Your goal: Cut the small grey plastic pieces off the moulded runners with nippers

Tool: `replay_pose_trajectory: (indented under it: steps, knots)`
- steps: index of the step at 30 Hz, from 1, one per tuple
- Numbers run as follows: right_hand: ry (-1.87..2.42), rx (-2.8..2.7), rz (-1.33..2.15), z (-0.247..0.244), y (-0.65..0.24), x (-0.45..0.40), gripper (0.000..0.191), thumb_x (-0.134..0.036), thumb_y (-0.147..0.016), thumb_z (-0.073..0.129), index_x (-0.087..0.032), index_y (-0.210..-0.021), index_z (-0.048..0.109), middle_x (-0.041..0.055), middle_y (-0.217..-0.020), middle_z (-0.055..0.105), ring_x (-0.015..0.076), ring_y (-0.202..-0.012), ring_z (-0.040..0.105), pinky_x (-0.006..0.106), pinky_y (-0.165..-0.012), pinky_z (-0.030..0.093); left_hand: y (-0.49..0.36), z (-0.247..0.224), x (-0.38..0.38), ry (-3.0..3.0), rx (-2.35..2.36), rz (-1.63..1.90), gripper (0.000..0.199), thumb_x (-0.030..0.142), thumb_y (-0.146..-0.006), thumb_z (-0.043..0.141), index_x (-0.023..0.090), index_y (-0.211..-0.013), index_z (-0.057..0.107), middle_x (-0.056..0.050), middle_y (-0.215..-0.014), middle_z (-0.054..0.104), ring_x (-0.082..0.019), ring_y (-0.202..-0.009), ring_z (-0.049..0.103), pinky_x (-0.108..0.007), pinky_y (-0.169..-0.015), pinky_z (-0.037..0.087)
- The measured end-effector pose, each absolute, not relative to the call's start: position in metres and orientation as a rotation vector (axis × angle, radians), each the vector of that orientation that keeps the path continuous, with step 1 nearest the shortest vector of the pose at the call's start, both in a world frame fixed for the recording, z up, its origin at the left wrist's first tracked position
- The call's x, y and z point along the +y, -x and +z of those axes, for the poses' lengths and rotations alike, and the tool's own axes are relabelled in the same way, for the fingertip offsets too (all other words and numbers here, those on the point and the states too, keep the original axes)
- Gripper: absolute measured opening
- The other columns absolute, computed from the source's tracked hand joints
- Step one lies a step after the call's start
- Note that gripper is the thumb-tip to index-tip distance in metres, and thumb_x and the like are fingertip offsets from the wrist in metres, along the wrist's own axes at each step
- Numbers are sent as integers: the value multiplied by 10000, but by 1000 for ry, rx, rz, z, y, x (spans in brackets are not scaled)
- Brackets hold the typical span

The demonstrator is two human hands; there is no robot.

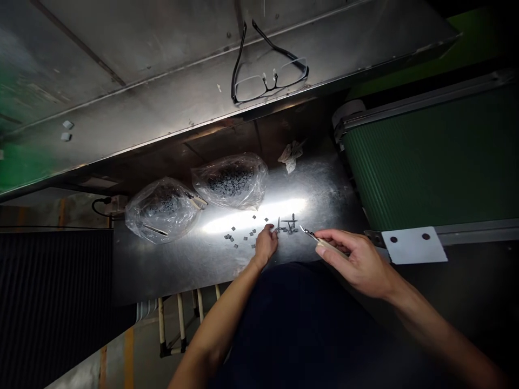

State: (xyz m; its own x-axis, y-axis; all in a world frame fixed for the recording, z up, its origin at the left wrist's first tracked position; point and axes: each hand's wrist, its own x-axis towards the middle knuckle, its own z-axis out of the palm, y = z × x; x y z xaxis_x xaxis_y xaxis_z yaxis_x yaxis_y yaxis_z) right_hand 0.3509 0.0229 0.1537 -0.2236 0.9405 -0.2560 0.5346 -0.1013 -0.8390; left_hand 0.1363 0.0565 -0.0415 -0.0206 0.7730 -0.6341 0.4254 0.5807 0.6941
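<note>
My right hand (357, 262) grips a pair of nippers (326, 246) with pale handles, its metal jaws pointing left toward a dark branched plastic sprue (291, 224). The jaws are a little apart from the sprue. With its fingertips, my left hand (266, 247) pinches the left end of the sprue over the metal table (219, 270). Several small dark square pieces (245, 238) lie scattered left of that hand. Behind them sit two clear plastic bags, one on the right (259, 186) and one on the left (135, 216), both holding many small dark pieces.
Pale-handled pliers (198, 201) lie by the left bag, and a thin stick-like tool (156, 230) rests on it. Crumpled tissue (291, 156) sits at the back. Eyeglasses (270, 86) rest on the raised metal shelf (162, 113). A green conveyor belt (438, 162) runs along the right.
</note>
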Motion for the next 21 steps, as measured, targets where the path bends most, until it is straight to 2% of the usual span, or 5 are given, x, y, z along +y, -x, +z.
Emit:
replay_pose_trajectory:
  steps: [4, 12, 17, 19, 21]
  knots:
    - [1620, -1745, 1261, 153, -351, 20, 275, -396, -923, 590, -204, -1106, 666, 16, -832, 670, 164, -697, 607, 276, -571, 470, -146, -43, 69, -1229, 1616, 271, 388, 343, -925, 610, 187, -1278, 573, -119, -1334, 561, -274, -1174, 567, -515, -982, 486]
    - [1609, -1703, 1322, 151, -347, 19, 258, -370, -917, 590, -196, -1090, 668, 23, -880, 674, 171, -744, 614, 283, -602, 477, -151, -37, 80, -1164, 1572, 288, 295, 338, -926, 611, 168, -1167, 623, -103, -1230, 616, -236, -1076, 611, -460, -917, 526]
    - [1558, -1454, 1516, 142, -344, 22, 259, -385, -886, 644, -195, -1056, 691, 1, -781, 646, 154, -697, 572, 277, -606, 440, -132, 0, 73, -887, 1500, 535, 284, 383, -936, 588, 145, -1087, 623, -53, -997, 644, -162, -801, 622, -332, -703, 546]
    - [1505, -1268, 1608, 132, -337, 25, 288, -420, -873, 660, -184, -1037, 682, 10, -815, 658, 144, -702, 566, 276, -630, 442, -124, 25, 66, -766, 1422, 640, 309, 414, -927, 591, 148, -1084, 612, 0, -809, 591, -106, -617, 531, -249, -563, 467]
    - [1459, -1141, 1664, 122, -324, 30, 346, -468, -861, 661, -171, -1038, 653, 31, -881, 673, 133, -695, 564, 269, -614, 446, -118, 51, 56, -650, 1325, 723, 353, 454, -886, 634, 156, -1074, 609, 64, -633, 449, -68, -496, 375, -197, -478, 331]
